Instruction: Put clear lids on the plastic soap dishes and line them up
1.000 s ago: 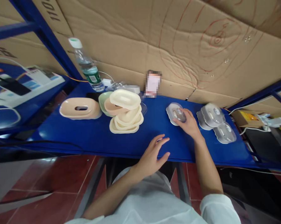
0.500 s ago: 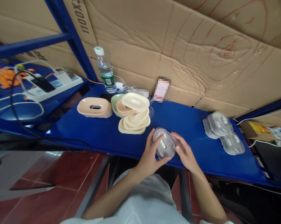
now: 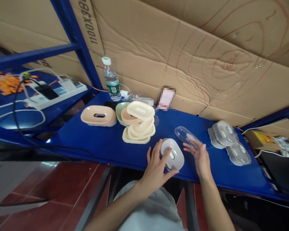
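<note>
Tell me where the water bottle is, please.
In the head view, the water bottle stands on the back left of the blue table, behind the peach container.

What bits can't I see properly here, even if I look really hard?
Head view: the palm of the left hand, hidden by its own back.
Head view: the picture on the phone-like thing, blurred into squares.
Head view: the rest of the green dish, behind the peach and cream dishes.
Head view: small words on the bottle, too tiny.
</note>
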Available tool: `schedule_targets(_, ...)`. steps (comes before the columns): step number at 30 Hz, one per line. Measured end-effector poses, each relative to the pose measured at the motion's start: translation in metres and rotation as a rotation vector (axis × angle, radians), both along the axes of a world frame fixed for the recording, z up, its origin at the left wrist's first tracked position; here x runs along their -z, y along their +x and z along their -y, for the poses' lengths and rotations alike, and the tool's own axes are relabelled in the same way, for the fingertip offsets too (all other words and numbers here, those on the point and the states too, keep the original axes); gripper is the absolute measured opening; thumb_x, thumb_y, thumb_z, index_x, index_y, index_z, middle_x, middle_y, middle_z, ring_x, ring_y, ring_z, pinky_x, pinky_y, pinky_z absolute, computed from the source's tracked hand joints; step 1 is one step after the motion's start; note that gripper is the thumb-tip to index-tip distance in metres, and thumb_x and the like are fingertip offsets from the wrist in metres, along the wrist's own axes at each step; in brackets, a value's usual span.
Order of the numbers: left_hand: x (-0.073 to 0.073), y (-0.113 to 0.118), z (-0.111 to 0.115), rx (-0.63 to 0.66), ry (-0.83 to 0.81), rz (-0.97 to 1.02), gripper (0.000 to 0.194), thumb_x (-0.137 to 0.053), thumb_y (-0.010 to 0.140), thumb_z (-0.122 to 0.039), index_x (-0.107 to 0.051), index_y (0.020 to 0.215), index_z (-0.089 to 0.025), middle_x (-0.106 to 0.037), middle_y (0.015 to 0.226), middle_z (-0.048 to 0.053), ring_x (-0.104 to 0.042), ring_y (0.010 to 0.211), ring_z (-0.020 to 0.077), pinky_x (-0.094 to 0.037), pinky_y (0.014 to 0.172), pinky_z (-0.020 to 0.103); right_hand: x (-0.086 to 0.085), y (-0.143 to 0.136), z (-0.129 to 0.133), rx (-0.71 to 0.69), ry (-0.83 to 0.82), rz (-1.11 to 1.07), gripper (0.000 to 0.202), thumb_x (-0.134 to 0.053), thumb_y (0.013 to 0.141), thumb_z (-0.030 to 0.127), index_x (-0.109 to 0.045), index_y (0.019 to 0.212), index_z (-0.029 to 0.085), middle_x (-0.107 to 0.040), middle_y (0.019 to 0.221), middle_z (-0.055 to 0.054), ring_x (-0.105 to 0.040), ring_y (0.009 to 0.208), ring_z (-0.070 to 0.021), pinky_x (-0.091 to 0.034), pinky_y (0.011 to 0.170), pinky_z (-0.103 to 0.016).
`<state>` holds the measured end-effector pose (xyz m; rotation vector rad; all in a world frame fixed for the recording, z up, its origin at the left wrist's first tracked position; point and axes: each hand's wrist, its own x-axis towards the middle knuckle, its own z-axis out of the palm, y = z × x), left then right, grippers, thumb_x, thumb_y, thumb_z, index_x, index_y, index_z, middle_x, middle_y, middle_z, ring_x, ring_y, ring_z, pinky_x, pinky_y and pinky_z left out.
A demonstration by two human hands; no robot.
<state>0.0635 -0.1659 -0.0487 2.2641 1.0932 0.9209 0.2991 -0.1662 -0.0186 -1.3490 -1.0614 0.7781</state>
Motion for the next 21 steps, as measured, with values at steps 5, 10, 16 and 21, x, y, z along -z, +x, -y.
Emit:
schedule_targets(5,0.000,0.002,-0.001,0.090,0.076,-0.103,0.070,-0.065,0.102,-0.053,-0.045,0.160,-0.020,-0.018,0.178,0.027,-0.020,0.166,0.0467,-0.027,0.125,0.079,-0.049,-0.012,-0.104,-0.193,0.218,0.561,0.063,-0.058,0.100,0.072,-0.064,0.144,0.027,-0.065,0.151,-0.013,-0.069,0.131,-0.0345,-0.058,0.111,-0.056)
schedule_targets(10,0.004,-0.002,-0.003,0.192,0.082,-0.096,0.075,-0.073,0.096,-0.056,-0.048,0.160,-0.024,-0.016,0.180,0.022,-0.017,0.167,0.0445,-0.028,0.128,0.074,-0.076,-0.072,-0.219,-0.372,0.426,0.944,0.079,-0.053,0.099,0.078,-0.055,0.155,0.023,-0.041,0.171,-0.017,-0.038,0.161,-0.0344,-0.033,0.132,-0.057)
schedule_targets(16,0.005,-0.009,-0.006,0.290,0.094,-0.089,0.064,-0.074,0.096,-0.034,-0.053,0.155,-0.023,-0.019,0.179,0.022,-0.019,0.167,0.0432,-0.029,0.129,0.071,-0.064,-0.123,-0.299,-0.489,0.389,1.008,0.089,-0.049,0.097,0.086,-0.056,0.153,0.017,-0.037,0.172,-0.021,-0.035,0.161,-0.0369,-0.028,0.132,-0.062)
schedule_targets(21,0.001,-0.012,-0.008,0.287,0.120,-0.084,0.048,-0.069,0.099,-0.029,-0.060,0.146,-0.022,-0.034,0.175,0.017,-0.025,0.165,0.0414,-0.035,0.128,0.067,-0.059,-0.106,-0.285,-0.375,0.376,1.017,0.091,-0.038,0.100,0.087,-0.055,0.153,0.016,-0.036,0.173,-0.016,-0.028,0.163,-0.0404,-0.023,0.130,-0.070)
